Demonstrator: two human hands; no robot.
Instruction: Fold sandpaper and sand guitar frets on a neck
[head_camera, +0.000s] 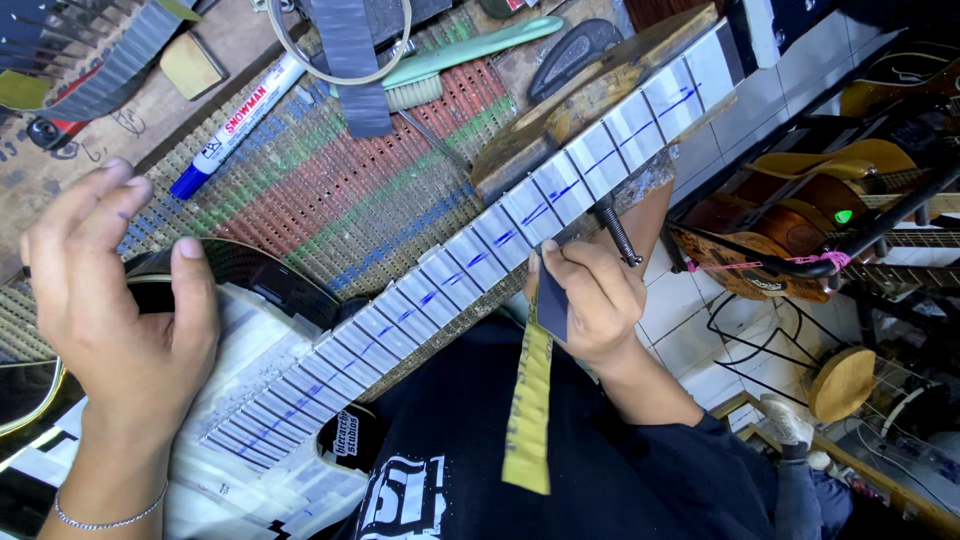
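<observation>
A guitar neck (480, 250) runs diagonally across the view, its fretboard covered in pale tape marked with a blue line. My left hand (120, 310) rests with fingers spread on the taped guitar body (250, 360) at the lower left. My right hand (590, 300) sits beside the neck's near edge and pinches a long yellow-backed strip of sandpaper (530, 400) that hangs down over my dark shirt.
A blue marker (240, 125), a green brush (450, 65) and strips of grey sandpaper (350, 60) lie on the striped mat (330, 190). A wooden block (580, 100) supports the neck. Other guitars (800, 220) and a stool (840, 385) stand at the right on the tiled floor.
</observation>
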